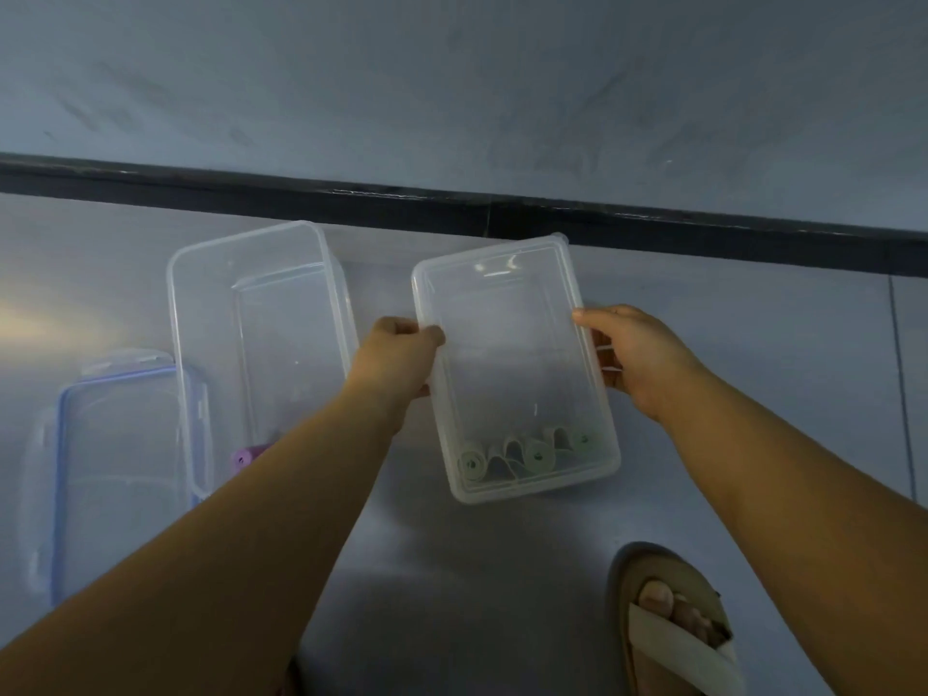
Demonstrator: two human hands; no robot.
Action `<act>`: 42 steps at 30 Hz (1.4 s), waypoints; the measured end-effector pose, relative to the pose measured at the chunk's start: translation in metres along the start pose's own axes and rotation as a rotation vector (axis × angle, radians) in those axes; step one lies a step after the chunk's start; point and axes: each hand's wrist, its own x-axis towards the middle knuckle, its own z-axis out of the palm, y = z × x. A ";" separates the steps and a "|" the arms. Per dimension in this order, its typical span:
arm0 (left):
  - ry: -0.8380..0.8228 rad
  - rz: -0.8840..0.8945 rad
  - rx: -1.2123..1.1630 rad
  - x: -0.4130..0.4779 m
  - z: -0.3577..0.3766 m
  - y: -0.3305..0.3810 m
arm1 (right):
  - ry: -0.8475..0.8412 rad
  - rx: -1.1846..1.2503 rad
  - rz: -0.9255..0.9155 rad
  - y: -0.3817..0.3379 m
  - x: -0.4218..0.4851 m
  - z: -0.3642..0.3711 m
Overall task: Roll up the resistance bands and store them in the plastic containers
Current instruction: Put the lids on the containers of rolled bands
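The lidded container [545, 487], a clear plastic box, lay on the grey floor [763, 354] just short of the black baseboard [452, 208], and both hands were on it. The left hand [401, 359] gripped its left long edge, fingers curled together over the rim and the thumb lying on top of the clear lid [502, 303]. The right hand [638, 359] held the opposite long edge, its thumb stretched along the top of the rim and its fingers wrapped down the side, where they showed faintly through the plastic. The lid appeared to sit flat on the box, though the clear plastic made it hard to tell whether it was pressed fully home.

Inside, at the end nearest the person, the green resistance bands [532, 454] lay in a row of loose rolls against the near wall.

To the left, just beside it, stood an open container [211, 273] of the same clear plastic, without a lid. A purple rolled band [246, 457] lay at its near end, partly hidden by the left forearm. Further left, touching or nearly touching that box, a second lid with a blue seal [120, 444] lay flat on the floor.

At the lower right, a foot in a sandal [673, 640] with a pale strap stood on the floor, well apart from the lidded container.
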 end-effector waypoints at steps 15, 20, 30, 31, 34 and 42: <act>0.116 -0.006 -0.188 0.010 0.010 0.017 | 0.152 0.074 -0.168 -0.029 0.022 0.027; 0.170 0.013 -0.227 0.008 0.017 0.015 | 0.209 0.075 -0.222 -0.027 0.027 0.032; 0.219 0.048 -0.282 0.007 0.024 0.013 | 0.282 -0.005 -0.308 -0.021 0.043 0.034; 0.229 0.064 -0.274 0.006 0.025 0.013 | 0.289 -0.029 -0.320 -0.021 0.044 0.034; 0.258 0.127 -0.193 0.007 0.028 0.007 | 0.295 -0.229 -0.382 -0.021 0.042 0.033; 0.289 0.206 0.007 -0.010 0.028 -0.031 | 0.326 -0.572 -0.459 0.024 0.017 0.017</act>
